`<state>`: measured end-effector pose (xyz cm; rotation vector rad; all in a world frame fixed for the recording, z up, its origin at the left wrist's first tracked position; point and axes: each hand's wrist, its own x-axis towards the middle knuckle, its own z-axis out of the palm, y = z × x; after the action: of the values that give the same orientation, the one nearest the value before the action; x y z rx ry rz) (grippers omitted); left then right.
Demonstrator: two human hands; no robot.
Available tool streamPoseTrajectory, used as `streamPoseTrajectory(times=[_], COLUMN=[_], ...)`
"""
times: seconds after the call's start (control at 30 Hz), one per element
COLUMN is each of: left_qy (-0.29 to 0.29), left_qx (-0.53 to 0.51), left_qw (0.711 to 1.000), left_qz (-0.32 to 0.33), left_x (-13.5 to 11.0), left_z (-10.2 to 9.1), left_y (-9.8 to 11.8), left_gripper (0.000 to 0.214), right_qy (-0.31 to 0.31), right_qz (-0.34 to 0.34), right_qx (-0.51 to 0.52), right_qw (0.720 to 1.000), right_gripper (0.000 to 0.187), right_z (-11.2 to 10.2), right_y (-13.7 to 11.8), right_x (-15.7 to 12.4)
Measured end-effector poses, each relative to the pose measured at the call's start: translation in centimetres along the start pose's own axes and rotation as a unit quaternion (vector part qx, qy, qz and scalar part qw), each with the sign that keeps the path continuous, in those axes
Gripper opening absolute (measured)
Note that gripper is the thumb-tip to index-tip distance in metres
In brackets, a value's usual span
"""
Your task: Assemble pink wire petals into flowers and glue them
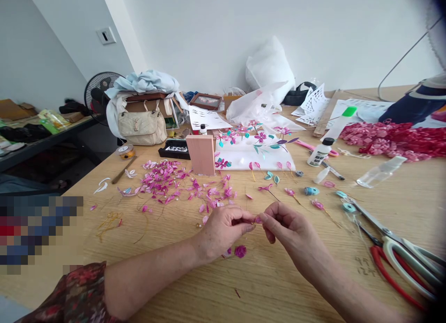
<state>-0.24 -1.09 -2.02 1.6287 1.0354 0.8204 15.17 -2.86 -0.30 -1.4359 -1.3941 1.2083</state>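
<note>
Both hands meet over the middle of the wooden table, fingertips almost touching. A small pink petal piece (258,219) sits between them. My left hand (226,230) pinches its left side between thumb and fingers. My right hand (284,223) has its thumb and index finger closed on the right side of the same piece. Fingers hide most of it, so its exact shape cannot be made out. Just below the hands lies a dark magenta flower (240,251). Loose pink petals (170,179) with thin wires are heaped beyond my left hand.
Two pairs of scissors (386,235) lie at the right. Wired petals (318,204), a glue bottle (320,152) and a clear bottle (381,172) are behind my right hand. A wooden block (201,155) stands beside finished flower sprigs (261,137). Pink flower strands (379,139) lie far right.
</note>
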Motion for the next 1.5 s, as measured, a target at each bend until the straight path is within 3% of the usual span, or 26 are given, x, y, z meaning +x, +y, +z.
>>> streamPoseTrajectory(times=[0.23, 0.63, 1.17, 1.5], left_qy=[-0.011, -0.073, -0.064, -0.027], left_qx=[-0.157, -0.224, -0.249, -0.233], left_qw=[0.98, 0.957, 0.953, 0.959], left_qz=[-0.119, -0.169, -0.158, -0.16], left_x=[0.1, 0.5, 0.2, 0.2], left_z=[0.1, -0.7, -0.5, -0.4], left_y=[0.9, 1.3, 1.4, 1.5], left_gripper=[0.012, 0.018, 0.026, 0.027], right_qy=[-0.012, -0.014, -0.068, -0.059], right_qz=[-0.006, -0.039, 0.011, -0.028], right_qx=[0.002, -0.003, 0.061, 0.027], right_qw=[1.0, 0.999, 0.996, 0.997], right_gripper=[0.027, 0.032, 0.033, 0.029], right_z=[-0.2, 0.2, 0.1, -0.9], right_y=[0.2, 0.6, -0.4, -0.5], right_x=[0.1, -0.1, -0.3, 0.2])
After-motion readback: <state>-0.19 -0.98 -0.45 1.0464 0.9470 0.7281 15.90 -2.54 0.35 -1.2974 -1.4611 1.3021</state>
